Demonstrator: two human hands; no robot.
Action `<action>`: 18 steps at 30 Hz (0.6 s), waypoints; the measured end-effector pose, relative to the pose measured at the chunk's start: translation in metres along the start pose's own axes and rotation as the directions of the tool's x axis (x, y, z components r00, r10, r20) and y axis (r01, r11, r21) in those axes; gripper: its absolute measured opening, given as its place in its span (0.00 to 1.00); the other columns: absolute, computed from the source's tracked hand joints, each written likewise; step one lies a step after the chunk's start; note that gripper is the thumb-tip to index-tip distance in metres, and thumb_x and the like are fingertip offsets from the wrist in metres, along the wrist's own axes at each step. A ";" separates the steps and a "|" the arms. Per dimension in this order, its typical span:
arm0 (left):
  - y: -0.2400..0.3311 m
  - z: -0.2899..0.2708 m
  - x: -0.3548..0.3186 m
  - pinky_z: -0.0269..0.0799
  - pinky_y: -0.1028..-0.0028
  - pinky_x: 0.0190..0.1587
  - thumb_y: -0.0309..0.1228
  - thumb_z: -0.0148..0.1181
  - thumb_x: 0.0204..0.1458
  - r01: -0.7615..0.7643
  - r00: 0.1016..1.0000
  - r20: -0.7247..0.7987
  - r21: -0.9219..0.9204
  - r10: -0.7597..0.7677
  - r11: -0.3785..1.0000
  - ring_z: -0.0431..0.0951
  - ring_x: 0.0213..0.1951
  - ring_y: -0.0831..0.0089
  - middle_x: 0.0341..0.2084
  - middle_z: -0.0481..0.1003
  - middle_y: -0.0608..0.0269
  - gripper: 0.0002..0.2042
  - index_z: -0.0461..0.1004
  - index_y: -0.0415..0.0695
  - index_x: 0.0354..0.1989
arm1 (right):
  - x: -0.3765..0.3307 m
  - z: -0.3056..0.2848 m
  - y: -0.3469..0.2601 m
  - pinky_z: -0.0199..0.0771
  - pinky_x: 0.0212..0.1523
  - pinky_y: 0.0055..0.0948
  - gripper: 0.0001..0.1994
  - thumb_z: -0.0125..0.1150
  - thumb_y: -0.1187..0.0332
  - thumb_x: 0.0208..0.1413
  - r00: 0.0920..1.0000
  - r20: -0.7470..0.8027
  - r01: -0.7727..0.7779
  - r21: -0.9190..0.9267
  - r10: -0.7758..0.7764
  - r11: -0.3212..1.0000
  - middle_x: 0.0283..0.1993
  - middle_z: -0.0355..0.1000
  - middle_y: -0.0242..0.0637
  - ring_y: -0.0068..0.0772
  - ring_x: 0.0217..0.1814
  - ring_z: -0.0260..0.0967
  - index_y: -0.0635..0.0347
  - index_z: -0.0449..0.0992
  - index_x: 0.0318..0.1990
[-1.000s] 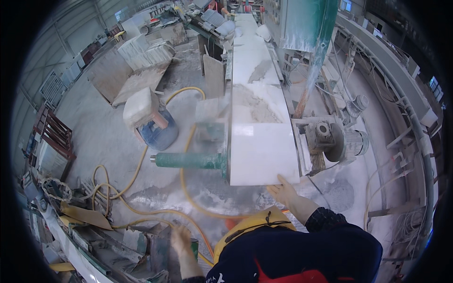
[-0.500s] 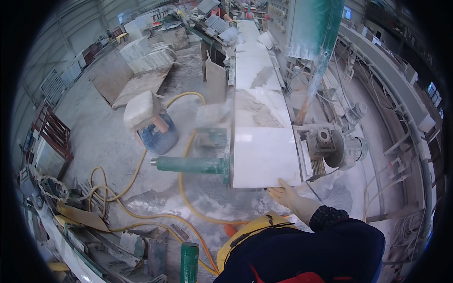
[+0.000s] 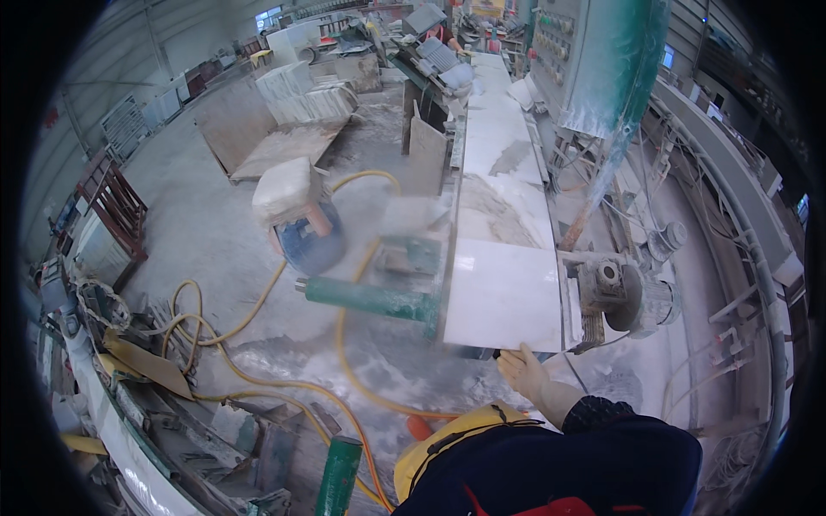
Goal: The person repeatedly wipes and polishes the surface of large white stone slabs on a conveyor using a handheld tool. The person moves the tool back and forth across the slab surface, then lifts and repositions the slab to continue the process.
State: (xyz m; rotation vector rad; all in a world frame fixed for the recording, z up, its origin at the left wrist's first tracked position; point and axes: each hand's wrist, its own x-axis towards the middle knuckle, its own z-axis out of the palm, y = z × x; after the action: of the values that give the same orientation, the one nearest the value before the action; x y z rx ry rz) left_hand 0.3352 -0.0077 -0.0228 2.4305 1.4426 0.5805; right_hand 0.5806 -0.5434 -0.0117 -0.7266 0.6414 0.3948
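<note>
Head cam, looking down: the right hand (image 3: 527,371), in a pale work glove, sits at the near edge of the white stone slab (image 3: 508,297), fingers laid flat along that edge, touching it — not curled round anything I can make out. The slab lies straight ahead of the hand, away from the body. Its long axis runs away from the person along the conveyor bed (image 3: 495,163), in line w/ more slabs further up. The left hand isn't in view, so the right is the only one near the stone.

Just right of the slab's near corner sits the motor w/ its grinding wheel (image 3: 632,297), close to the stone. To the left a green roller (image 3: 370,299) sticks out sideways from the bed, and a yellow hose (image 3: 258,378) loops over the dusty, wet floor — well apart from the hand.
</note>
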 end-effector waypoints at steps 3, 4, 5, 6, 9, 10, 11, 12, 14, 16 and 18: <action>-0.003 -0.001 -0.003 0.66 0.60 0.54 0.42 0.58 0.58 0.005 1.000 -0.004 0.004 -0.005 1.000 0.70 0.49 0.53 0.48 0.72 0.44 0.26 0.69 0.32 0.56 | -0.004 0.010 0.009 0.63 0.67 0.40 0.28 0.47 0.50 0.68 1.000 -0.001 0.017 -0.034 -0.017 0.999 0.68 0.63 0.44 0.45 0.69 0.61 0.65 0.62 0.64; -0.004 -0.001 -0.004 0.66 0.60 0.54 0.42 0.58 0.58 0.005 1.000 -0.003 0.000 -0.005 1.000 0.70 0.49 0.53 0.48 0.72 0.44 0.26 0.68 0.32 0.57 | -0.003 0.014 0.011 0.59 0.70 0.41 0.30 0.47 0.50 0.68 1.000 0.012 0.020 -0.043 -0.019 0.999 0.70 0.60 0.44 0.47 0.70 0.59 0.67 0.60 0.66; -0.005 -0.002 -0.005 0.66 0.60 0.54 0.42 0.57 0.58 0.010 1.000 -0.001 0.002 -0.010 1.000 0.70 0.50 0.53 0.48 0.72 0.43 0.26 0.68 0.32 0.57 | -0.001 0.018 0.012 0.62 0.68 0.41 0.27 0.48 0.51 0.68 1.000 -0.005 0.002 -0.010 -0.002 1.000 0.68 0.63 0.44 0.45 0.69 0.61 0.65 0.62 0.64; -0.007 -0.003 -0.007 0.66 0.60 0.54 0.42 0.57 0.58 0.012 1.000 0.000 0.004 -0.012 1.000 0.70 0.50 0.53 0.48 0.71 0.43 0.26 0.68 0.32 0.57 | 0.003 0.021 0.012 0.65 0.66 0.40 0.25 0.48 0.52 0.68 1.000 0.002 -0.014 0.022 0.014 1.000 0.65 0.66 0.44 0.43 0.67 0.63 0.62 0.63 0.62; -0.010 -0.005 -0.010 0.65 0.59 0.55 0.43 0.57 0.58 0.019 1.000 0.005 0.003 -0.019 1.000 0.70 0.51 0.52 0.49 0.71 0.42 0.27 0.68 0.31 0.57 | 0.021 0.028 0.003 0.67 0.65 0.41 0.21 0.49 0.55 0.68 0.997 -0.032 -0.060 0.136 0.065 0.989 0.62 0.69 0.45 0.44 0.66 0.65 0.62 0.66 0.59; -0.011 -0.006 -0.012 0.65 0.59 0.55 0.43 0.57 0.58 0.025 1.000 0.004 0.002 -0.025 1.000 0.70 0.51 0.51 0.49 0.71 0.42 0.27 0.68 0.31 0.57 | 0.027 0.029 0.001 0.67 0.65 0.42 0.20 0.49 0.56 0.68 0.995 -0.067 -0.061 0.163 0.073 0.985 0.62 0.69 0.45 0.45 0.66 0.65 0.62 0.66 0.58; -0.012 -0.006 -0.013 0.65 0.59 0.56 0.43 0.57 0.58 0.027 1.000 0.007 0.006 -0.027 1.000 0.69 0.51 0.51 0.50 0.71 0.41 0.27 0.67 0.31 0.57 | 0.029 0.027 0.002 0.67 0.65 0.42 0.20 0.49 0.56 0.68 0.997 -0.055 -0.046 0.158 0.055 0.986 0.62 0.69 0.46 0.46 0.66 0.65 0.63 0.67 0.57; -0.013 -0.006 -0.014 0.65 0.59 0.56 0.43 0.57 0.58 0.031 0.999 0.008 0.004 -0.031 1.000 0.69 0.51 0.51 0.50 0.71 0.41 0.27 0.67 0.31 0.58 | 0.029 0.025 0.003 0.67 0.65 0.42 0.20 0.49 0.57 0.68 0.998 -0.053 -0.015 0.138 0.023 0.990 0.62 0.69 0.47 0.46 0.66 0.65 0.65 0.68 0.56; -0.015 -0.008 -0.018 0.64 0.58 0.56 0.43 0.57 0.58 0.044 0.999 0.005 -0.002 -0.044 0.999 0.69 0.52 0.50 0.50 0.70 0.40 0.28 0.67 0.31 0.58 | 0.034 0.023 0.004 0.67 0.66 0.43 0.19 0.50 0.58 0.68 1.000 -0.009 0.015 0.132 -0.014 0.991 0.62 0.69 0.47 0.47 0.66 0.65 0.66 0.69 0.55; -0.016 -0.010 -0.021 0.64 0.58 0.57 0.44 0.56 0.59 0.046 0.999 0.007 0.003 -0.046 0.999 0.69 0.52 0.49 0.51 0.70 0.40 0.28 0.67 0.31 0.58 | 0.034 0.021 0.005 0.66 0.66 0.42 0.19 0.50 0.59 0.68 1.000 0.017 0.022 0.165 -0.025 0.986 0.62 0.68 0.48 0.47 0.67 0.64 0.66 0.69 0.56; -0.017 -0.014 -0.026 0.64 0.58 0.57 0.44 0.56 0.59 0.047 0.999 0.007 0.002 -0.047 0.999 0.68 0.53 0.49 0.51 0.70 0.39 0.28 0.67 0.31 0.58 | 0.034 0.020 0.004 0.66 0.66 0.42 0.19 0.51 0.59 0.67 0.998 0.070 -0.006 0.140 -0.004 0.990 0.62 0.68 0.47 0.47 0.66 0.64 0.65 0.68 0.57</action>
State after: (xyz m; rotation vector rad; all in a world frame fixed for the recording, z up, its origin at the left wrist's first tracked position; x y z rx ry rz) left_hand 0.3037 -0.0224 -0.0227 2.3910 1.4935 0.5594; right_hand 0.6114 -0.5227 -0.0247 -0.5762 0.5972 0.3707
